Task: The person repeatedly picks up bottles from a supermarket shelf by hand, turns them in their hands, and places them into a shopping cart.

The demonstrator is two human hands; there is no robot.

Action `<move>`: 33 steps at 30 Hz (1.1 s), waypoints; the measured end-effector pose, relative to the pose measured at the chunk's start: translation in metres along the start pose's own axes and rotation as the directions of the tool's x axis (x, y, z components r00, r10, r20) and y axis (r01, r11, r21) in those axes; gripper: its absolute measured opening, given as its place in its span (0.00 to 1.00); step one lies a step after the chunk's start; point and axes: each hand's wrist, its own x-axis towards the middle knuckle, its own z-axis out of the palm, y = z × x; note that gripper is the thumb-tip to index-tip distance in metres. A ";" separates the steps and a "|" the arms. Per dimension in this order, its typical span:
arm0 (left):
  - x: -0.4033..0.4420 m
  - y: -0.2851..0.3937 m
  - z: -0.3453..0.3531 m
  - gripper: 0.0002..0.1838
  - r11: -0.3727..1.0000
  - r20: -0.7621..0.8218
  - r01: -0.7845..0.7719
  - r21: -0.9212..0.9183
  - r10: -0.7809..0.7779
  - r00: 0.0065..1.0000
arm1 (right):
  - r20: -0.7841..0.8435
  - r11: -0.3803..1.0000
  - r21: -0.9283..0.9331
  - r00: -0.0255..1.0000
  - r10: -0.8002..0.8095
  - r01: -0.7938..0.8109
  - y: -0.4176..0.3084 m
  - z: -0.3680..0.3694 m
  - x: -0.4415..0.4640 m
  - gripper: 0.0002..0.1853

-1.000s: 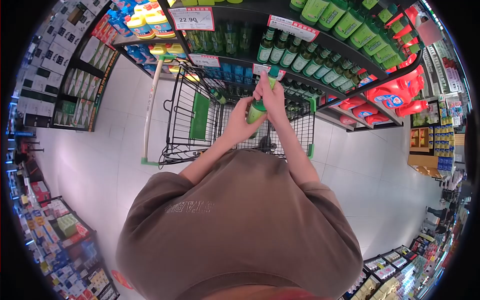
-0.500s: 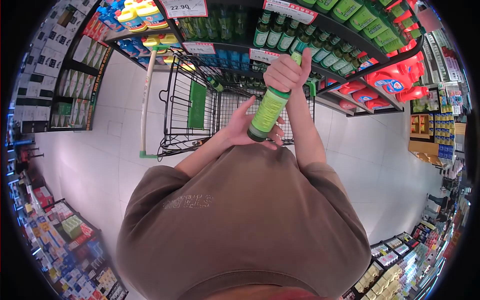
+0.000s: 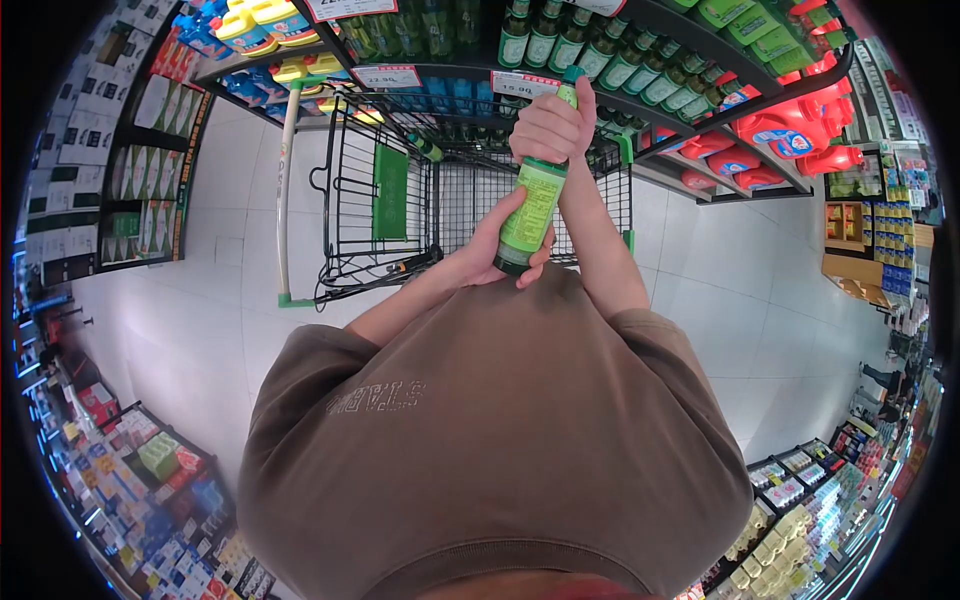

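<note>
Bottle (image 3: pixel 532 210) held aslant, cap (image 3: pixel 573 75) forward-right, base (image 3: pixel 512 264) toward shirt (image 3: pixel 500 420).

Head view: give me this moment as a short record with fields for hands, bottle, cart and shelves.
Left hand: around lower part of green bottle
Right hand: closed around its neck
Bottle orientation: cap toward shelves, base toward brown shirt
Cart: black wire, green panel
Shelves: more green bottles, red jugs

Price tags (image 3: pixel 524 85), stocked shelves (image 3: pixel 692 130) and a shopping cart (image 3: pixel 391 192) show a shop.
</note>
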 end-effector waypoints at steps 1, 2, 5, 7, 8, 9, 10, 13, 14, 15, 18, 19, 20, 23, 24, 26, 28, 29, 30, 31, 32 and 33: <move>0.000 0.000 0.000 0.38 1.000 0.008 0.005 -0.005 -0.005 1.000 | -0.008 1.000 0.001 1.000 0.003 -0.003 0.000 -0.001 -0.001 0.25; 0.001 0.000 -0.001 0.38 1.000 0.007 0.006 -0.008 -0.006 1.000 | -0.016 1.000 0.003 1.000 0.006 -0.006 -0.001 -0.001 -0.002 0.25; 0.000 0.000 -0.001 0.38 0.999 -0.021 0.026 -0.027 -0.026 0.999 | -0.050 1.000 0.011 0.999 -0.010 0.011 -0.001 -0.003 -0.005 0.26; 0.001 0.001 -0.003 0.38 0.998 -0.019 0.024 -0.055 -0.025 1.000 | -0.072 1.000 0.023 0.997 -0.016 0.018 -0.002 -0.006 -0.007 0.26; 0.001 0.001 -0.003 0.38 0.998 -0.021 0.024 -0.058 -0.025 0.999 | -0.091 0.999 0.032 0.996 -0.020 0.023 -0.002 -0.007 -0.008 0.26; 0.001 0.001 -0.002 0.38 0.997 -0.034 0.022 -0.068 -0.025 0.999 | -0.093 0.999 0.034 0.995 -0.020 0.023 -0.001 -0.007 -0.007 0.26; 0.001 0.002 -0.002 0.38 0.997 -0.048 0.020 -0.078 -0.024 0.999 | -0.109 0.999 0.045 0.994 -0.026 0.031 0.000 -0.006 -0.007 0.25; 0.001 0.006 -0.005 0.36 0.993 -0.034 0.010 -0.117 -0.014 0.999 | -0.303 0.996 -0.081 0.951 -0.063 0.040 -0.006 -0.004 -0.014 0.24; 0.000 0.004 -0.011 0.36 0.991 -0.049 -0.004 -0.134 -0.003 0.999 | -0.463 0.978 -0.207 0.880 -0.106 0.010 -0.008 -0.006 -0.018 0.23; 0.002 0.006 -0.018 0.33 1.000 -0.090 -0.016 -0.015 0.015 0.996 | -0.538 0.953 -0.304 0.824 -0.175 0.004 -0.007 0.003 -0.019 0.20; -0.001 0.010 -0.031 0.26 0.958 -0.248 0.013 0.287 0.061 0.967 | -0.744 0.870 -0.492 0.530 -0.407 -0.022 -0.006 0.022 -0.022 0.19; -0.002 0.010 -0.035 0.23 0.886 -0.347 0.084 0.455 0.089 0.934 | -0.758 0.865 -0.502 0.486 -0.435 -0.009 -0.011 0.025 -0.026 0.19; -0.001 0.009 -0.048 0.23 0.836 -0.360 0.118 0.537 0.100 0.928 | -0.738 0.893 -0.450 0.554 -0.384 0.019 -0.018 0.023 -0.038 0.21; -0.001 0.007 -0.064 0.24 0.619 -0.334 0.158 0.769 0.180 0.925 | -0.761 0.798 -0.584 0.444 -0.473 -0.150 -0.008 0.024 -0.059 0.24; 0.001 0.005 -0.071 0.24 0.626 -0.343 0.159 0.763 0.183 0.921 | -0.766 0.793 -0.595 0.389 -0.512 -0.128 0.000 0.025 -0.059 0.25; 0.006 -0.004 -0.086 0.31 0.441 -0.274 0.155 0.884 0.220 0.936 | -0.762 0.743 -0.631 0.356 -0.541 -0.223 0.011 0.021 -0.064 0.25; 0.011 -0.017 -0.092 0.33 0.459 -0.330 0.192 0.867 0.242 0.912 | -0.730 0.656 -0.683 0.308 -0.610 -0.320 0.018 0.011 -0.071 0.23; 0.013 -0.022 -0.095 0.35 0.473 -0.376 0.223 0.852 0.258 0.890 | -0.734 0.660 -0.679 0.310 -0.604 -0.322 0.022 0.006 -0.075 0.23; 0.012 -0.020 -0.092 0.38 0.457 -0.381 0.239 0.857 0.250 0.890 | -0.714 0.620 -0.696 0.259 -0.650 -0.362 0.029 0.004 -0.074 0.23; 0.013 -0.023 -0.095 0.38 0.462 -0.385 0.239 0.854 0.252 0.888 | -0.688 0.579 -0.708 0.208 -0.695 -0.404 0.033 0.002 -0.076 0.22; 0.015 -0.029 -0.102 0.36 0.454 -0.353 0.146 0.879 0.413 0.840 | -0.703 0.584 -0.697 0.238 -0.670 -0.416 0.033 -0.004 -0.086 0.19; 0.014 -0.028 -0.099 0.34 0.430 -0.316 0.056 0.901 0.562 0.765 | -0.708 0.586 -0.693 0.239 -0.665 -0.420 0.035 -0.009 -0.092 0.19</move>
